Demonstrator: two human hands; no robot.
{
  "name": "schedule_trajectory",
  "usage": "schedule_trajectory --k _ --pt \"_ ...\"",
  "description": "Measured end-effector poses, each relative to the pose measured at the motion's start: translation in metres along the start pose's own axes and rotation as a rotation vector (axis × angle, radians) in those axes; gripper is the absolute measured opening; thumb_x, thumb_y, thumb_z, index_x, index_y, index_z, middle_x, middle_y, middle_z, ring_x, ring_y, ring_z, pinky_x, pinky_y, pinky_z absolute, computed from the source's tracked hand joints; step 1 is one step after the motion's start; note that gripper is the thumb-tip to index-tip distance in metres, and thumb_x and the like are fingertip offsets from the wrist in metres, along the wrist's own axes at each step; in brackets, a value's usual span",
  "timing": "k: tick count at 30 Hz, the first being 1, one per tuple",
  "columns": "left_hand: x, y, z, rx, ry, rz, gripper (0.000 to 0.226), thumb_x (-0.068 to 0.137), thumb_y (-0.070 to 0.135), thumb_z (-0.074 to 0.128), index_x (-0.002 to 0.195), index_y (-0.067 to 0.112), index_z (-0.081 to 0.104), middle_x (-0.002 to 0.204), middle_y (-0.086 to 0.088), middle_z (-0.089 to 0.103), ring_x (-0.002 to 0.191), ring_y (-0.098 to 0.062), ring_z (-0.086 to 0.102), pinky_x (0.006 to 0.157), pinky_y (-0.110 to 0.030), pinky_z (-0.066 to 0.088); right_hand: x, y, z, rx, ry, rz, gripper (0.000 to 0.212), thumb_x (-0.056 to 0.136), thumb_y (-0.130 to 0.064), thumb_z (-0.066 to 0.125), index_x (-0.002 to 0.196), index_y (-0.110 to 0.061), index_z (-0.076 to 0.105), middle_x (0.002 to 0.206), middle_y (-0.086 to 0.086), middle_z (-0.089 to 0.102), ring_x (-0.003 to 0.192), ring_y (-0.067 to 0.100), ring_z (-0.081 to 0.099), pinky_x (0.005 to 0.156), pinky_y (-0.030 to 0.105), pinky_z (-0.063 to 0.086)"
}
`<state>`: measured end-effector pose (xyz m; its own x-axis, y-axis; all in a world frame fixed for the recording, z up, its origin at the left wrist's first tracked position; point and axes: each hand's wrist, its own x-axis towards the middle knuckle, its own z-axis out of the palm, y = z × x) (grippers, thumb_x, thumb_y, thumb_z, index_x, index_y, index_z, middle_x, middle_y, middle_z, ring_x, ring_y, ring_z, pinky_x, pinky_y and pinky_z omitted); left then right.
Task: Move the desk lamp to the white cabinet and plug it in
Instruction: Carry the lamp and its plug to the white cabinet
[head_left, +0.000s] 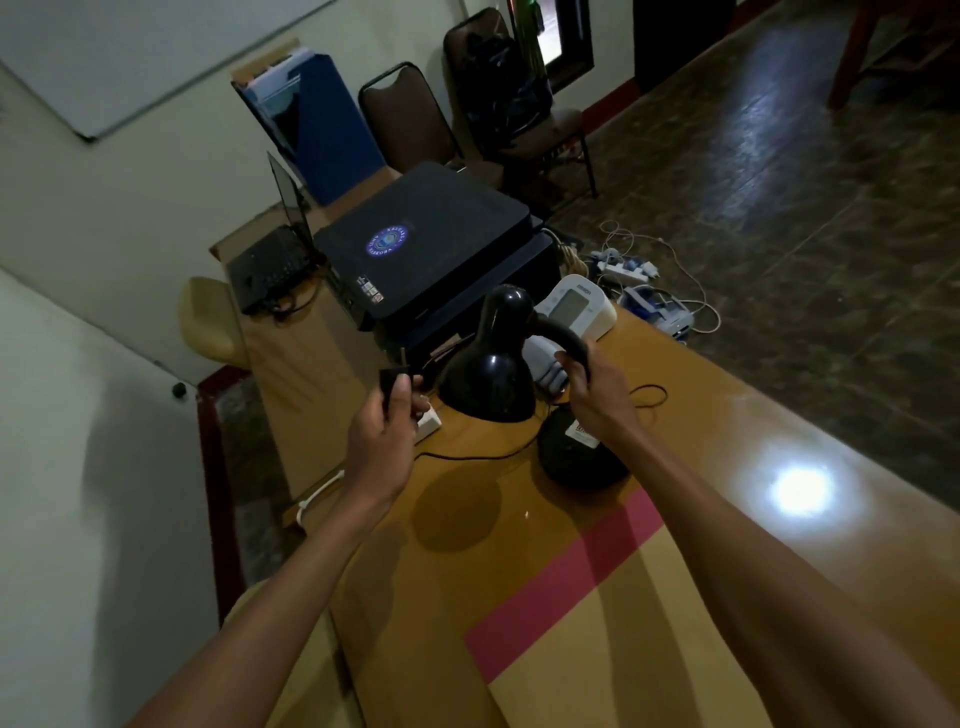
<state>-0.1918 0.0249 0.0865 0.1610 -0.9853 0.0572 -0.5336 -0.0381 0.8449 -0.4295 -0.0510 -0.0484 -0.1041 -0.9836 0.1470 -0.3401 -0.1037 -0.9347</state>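
Right hand (587, 382) fingers wrapped around black desk lamp (488, 374) neck, left hand (387, 421) pinching what looks like its plug (393, 382), base on wooden desk (727, 467), 1 printer (431, 249) behind

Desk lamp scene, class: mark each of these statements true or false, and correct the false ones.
1. The right hand grips the curved neck of the black desk lamp. True.
2. The left hand is empty. False: it holds a small black plug.
3. The lamp's round base rests on the wooden desk. True.
4. The lamp shade points up at the ceiling. False: it opens downward toward the desk.
5. A white blood pressure monitor sits behind the lamp. True.
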Motion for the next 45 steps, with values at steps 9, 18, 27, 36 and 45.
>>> schedule_trajectory --k 9,18,27,36,45 --pt "-0.022 0.001 -0.053 -0.017 0.063 0.025 0.033 0.105 0.044 0.035 0.112 0.026 0.062 0.078 0.009 0.06 0.054 0.002 0.05 0.05 -0.017 0.04 -0.033 -0.064 0.011 -0.024 0.032 -0.091 0.015 0.106 -0.029 0.043 0.115 -0.02 0.05 0.069 -0.01 0.05 0.054 -0.004 0.053 0.043 0.012 0.039" --pt "-0.057 -0.005 -0.129 -0.081 0.096 0.06 0.035 0.105 0.044 0.036 0.112 0.02 0.061 0.081 -0.001 0.059 0.05 0.002 0.047 0.05 -0.02 0.038 -0.078 -0.149 0.033 0.003 0.139 -0.281 0.02 0.103 -0.038 0.046 0.107 -0.021 0.054 0.066 -0.012 0.052 0.048 0.002 0.047 0.043 0.012 0.033" --pt "-0.114 -0.018 -0.217 -0.107 0.12 0.181 0.03 0.106 0.033 0.038 0.111 0.013 0.061 0.079 0.004 0.06 0.049 -0.002 0.05 0.047 -0.015 0.038 -0.147 -0.24 0.081 -0.008 0.1 -0.352 0.023 0.101 -0.04 0.045 0.092 -0.02 0.051 0.064 -0.006 0.048 0.049 0.003 0.045 0.04 0.023 0.037" --pt "-0.187 -0.06 -0.328 -0.105 0.255 0.21 0.038 0.104 0.038 0.039 0.099 0.009 0.064 0.066 0.011 0.061 0.051 -0.001 0.055 0.05 -0.009 0.041 -0.217 -0.321 0.167 0.106 -0.031 -0.383 0.017 0.103 -0.033 0.047 0.096 -0.017 0.05 0.061 -0.009 0.046 0.045 0.0 0.047 0.039 0.01 0.033" --pt "-0.277 -0.08 -0.427 -0.018 0.628 0.043 0.041 0.101 0.05 0.039 0.096 0.021 0.068 0.079 0.0 0.068 0.058 -0.004 0.055 0.062 -0.03 0.046 -0.263 -0.382 0.239 0.215 -0.259 -0.51 0.021 0.102 -0.044 0.043 0.097 -0.025 0.051 0.066 -0.005 0.05 0.052 0.005 0.047 0.045 0.027 0.041"
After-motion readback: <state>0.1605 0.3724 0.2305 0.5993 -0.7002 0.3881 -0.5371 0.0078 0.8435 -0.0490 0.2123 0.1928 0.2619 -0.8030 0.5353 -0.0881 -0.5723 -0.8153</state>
